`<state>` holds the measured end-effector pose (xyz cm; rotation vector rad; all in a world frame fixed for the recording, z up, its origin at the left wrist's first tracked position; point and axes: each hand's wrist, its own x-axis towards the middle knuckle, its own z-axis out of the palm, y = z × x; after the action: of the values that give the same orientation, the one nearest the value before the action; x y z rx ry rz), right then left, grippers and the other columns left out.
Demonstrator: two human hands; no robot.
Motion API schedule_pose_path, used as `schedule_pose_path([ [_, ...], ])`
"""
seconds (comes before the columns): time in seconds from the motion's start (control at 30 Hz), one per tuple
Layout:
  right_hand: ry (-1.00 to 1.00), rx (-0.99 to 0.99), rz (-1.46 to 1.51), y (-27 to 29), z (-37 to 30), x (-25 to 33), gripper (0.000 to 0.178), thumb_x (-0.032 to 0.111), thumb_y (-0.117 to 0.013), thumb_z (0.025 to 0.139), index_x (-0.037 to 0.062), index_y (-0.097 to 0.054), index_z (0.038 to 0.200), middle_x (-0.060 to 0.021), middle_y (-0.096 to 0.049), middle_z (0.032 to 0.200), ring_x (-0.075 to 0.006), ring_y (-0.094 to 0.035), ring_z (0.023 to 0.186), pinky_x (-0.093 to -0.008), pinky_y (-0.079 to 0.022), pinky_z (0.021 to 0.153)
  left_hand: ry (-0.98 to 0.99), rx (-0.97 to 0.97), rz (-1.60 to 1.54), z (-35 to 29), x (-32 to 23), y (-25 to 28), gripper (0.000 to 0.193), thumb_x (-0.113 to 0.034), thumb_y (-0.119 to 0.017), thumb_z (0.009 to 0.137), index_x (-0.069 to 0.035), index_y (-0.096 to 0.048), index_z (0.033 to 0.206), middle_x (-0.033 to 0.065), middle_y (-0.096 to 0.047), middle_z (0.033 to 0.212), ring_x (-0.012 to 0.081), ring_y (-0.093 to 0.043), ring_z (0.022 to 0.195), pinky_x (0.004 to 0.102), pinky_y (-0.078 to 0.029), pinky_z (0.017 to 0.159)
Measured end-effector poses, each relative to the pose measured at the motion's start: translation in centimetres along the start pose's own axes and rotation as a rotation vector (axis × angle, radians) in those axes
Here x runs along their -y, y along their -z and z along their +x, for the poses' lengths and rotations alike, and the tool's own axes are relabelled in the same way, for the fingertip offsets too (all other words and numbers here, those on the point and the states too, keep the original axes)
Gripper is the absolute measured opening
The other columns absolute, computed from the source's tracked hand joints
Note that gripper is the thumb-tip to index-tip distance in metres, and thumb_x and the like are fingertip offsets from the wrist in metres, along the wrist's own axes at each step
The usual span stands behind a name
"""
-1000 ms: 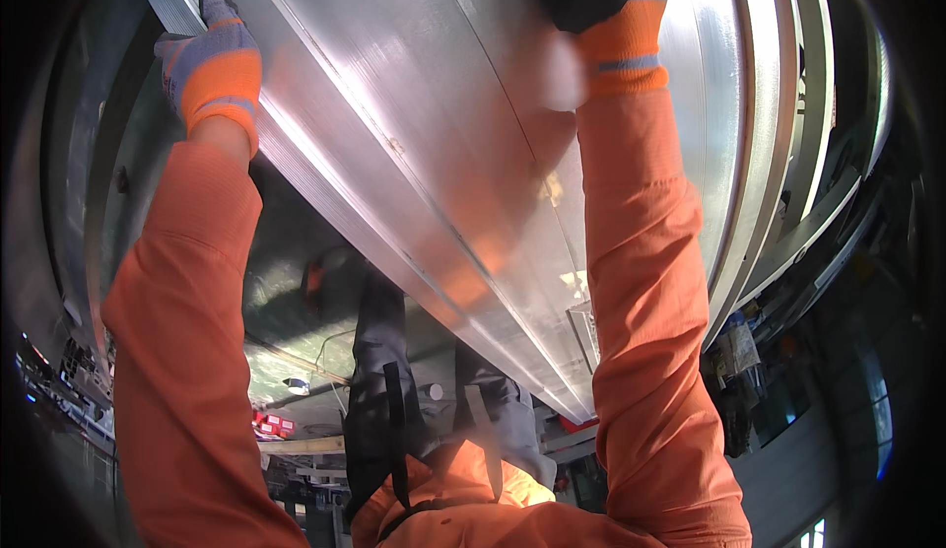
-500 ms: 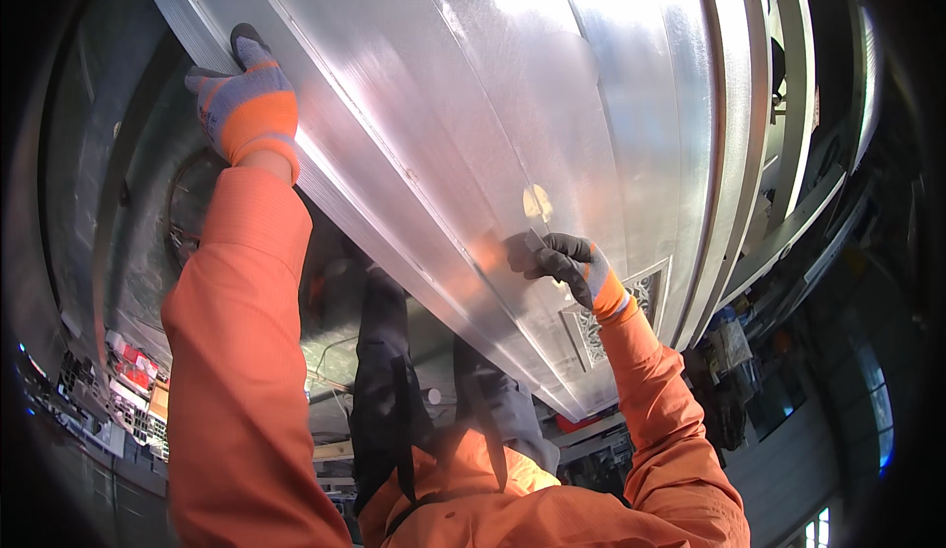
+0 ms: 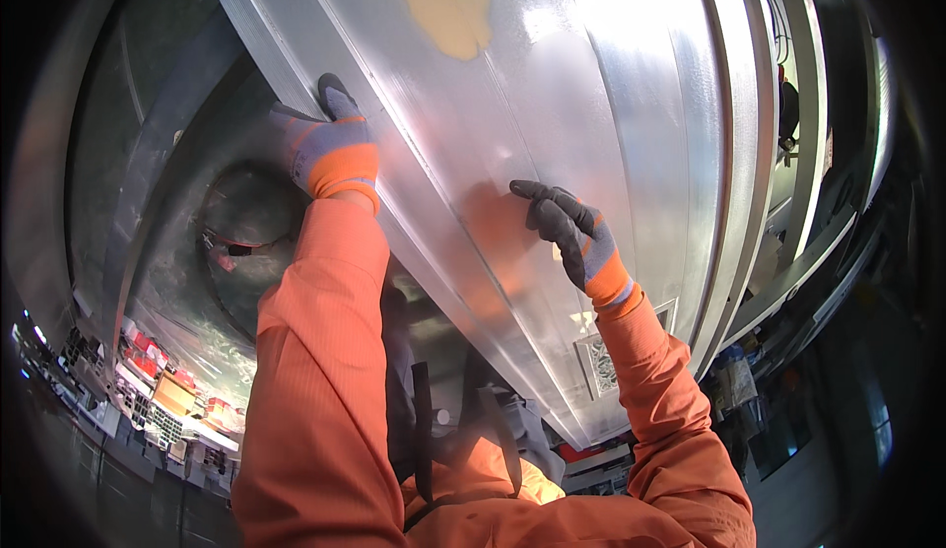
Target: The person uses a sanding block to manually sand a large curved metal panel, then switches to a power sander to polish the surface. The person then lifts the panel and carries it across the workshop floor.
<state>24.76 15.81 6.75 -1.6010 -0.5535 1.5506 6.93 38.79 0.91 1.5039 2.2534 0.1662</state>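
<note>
A long silvery metal door panel (image 3: 581, 144) slants across the view, with raised ridges and a framed ornate inset (image 3: 599, 366) near its lower end. My left hand (image 3: 330, 144), in a grey and orange glove, grips the panel's left edge, thumb on top and the other fingers over the side. Over the panel's middle is my right hand (image 3: 572, 228), in a glove with dark fingers. Its index finger points left at the surface while the others curl in; whatever they hold is hidden. A tan filler patch (image 3: 443, 1) lies on the upper panel.
Metal frame rails (image 3: 793, 154) stand along the right side. At lower left, red boxes and small parts (image 3: 148, 351) sit on a bench or shelf. A round dark shape (image 3: 246, 223) lies beyond my left forearm. My legs are below the panel's near edge.
The panel's patch and inset sit lower in view. My left hand shows farther right, still on the edge. My right hand has gone up the panel; the small grey block at its fingertips no longer shows.
</note>
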Motion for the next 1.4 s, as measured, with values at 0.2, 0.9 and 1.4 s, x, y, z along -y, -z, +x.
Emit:
schedule_pose_path([
  [0.2, -0.118, -0.323, 0.101, -0.6, 0.7, 1.1, 0.029, 0.019, -0.065, 0.103, -0.0017, -0.070, 0.124, -0.0010, -0.067, 0.100, -0.0092, -0.056, 0.087, -0.0273, -0.049, 0.081, 0.010, -0.033, 0.012, -0.1, 0.1, 0.1, 0.064, -0.052, -0.061, 0.096, 0.000, -0.047, 0.131, 0.0246, -0.068, 0.114, 0.0426, -0.069, 0.103, 0.0465, -0.055, 0.087],
  [0.9, 0.382, -0.521, -0.925, -2.5, 12.4, 3.6, 0.015, 0.022, -0.066, 0.094, 0.0096, -0.065, 0.087, -0.0174, -0.068, 0.081, -0.0421, -0.064, 0.075, -0.0493, -0.050, 0.064, -0.008, -0.010, -0.022, 0.3, 0.9, 0.0, 0.077, -0.054, -0.062, 0.095, 0.007, -0.045, 0.139, 0.0293, -0.066, 0.120, 0.0444, -0.066, 0.110, 0.0486, -0.054, 0.091],
  [1.4, 0.317, -0.435, -1.142, -2.2, 12.9, 4.7, 0.007, 0.016, -0.067, 0.088, 0.0116, -0.069, 0.094, -0.0154, -0.070, 0.084, -0.0407, -0.066, 0.079, -0.0468, -0.053, 0.067, 0.033, 0.036, -0.012, 0.1, 0.2, 0.4, 0.076, -0.057, -0.059, 0.095, 0.006, -0.046, 0.137, 0.0289, -0.067, 0.118, 0.0449, -0.067, 0.109, 0.0492, -0.054, 0.091],
])
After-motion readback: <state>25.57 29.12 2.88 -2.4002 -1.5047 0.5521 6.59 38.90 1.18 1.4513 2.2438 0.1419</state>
